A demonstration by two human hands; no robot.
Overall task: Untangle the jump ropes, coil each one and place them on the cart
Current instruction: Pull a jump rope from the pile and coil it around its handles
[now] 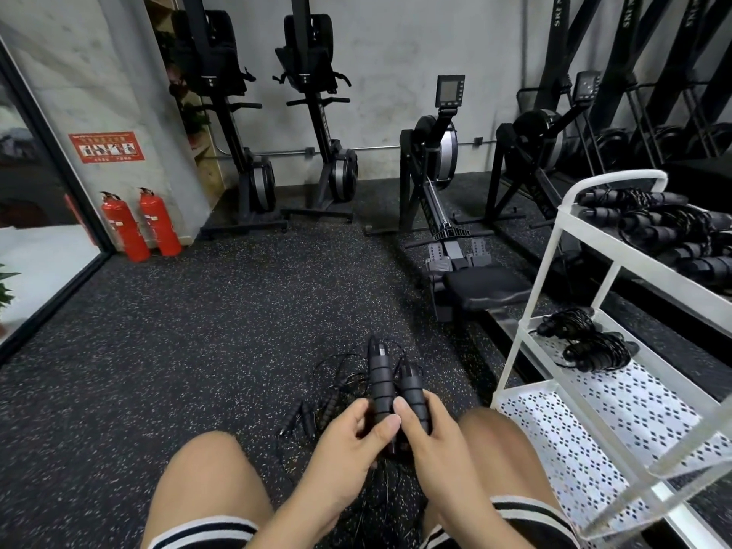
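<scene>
Just the head view. The left hand (348,449) and right hand (431,441) each curl round one of the two black handles (380,384), thumbs pressed on top. They're held side by side, just left of the cart (586,422).

The cord trails down into the tangle (313,414) on the floor (198,330), also left of the cart. I'd keep the handles together and draw the cord free slowly, no yanking, or the knots will tighten. Then wind even loops like the coiled ropes (657,227) on the cart's top shelf.
</scene>
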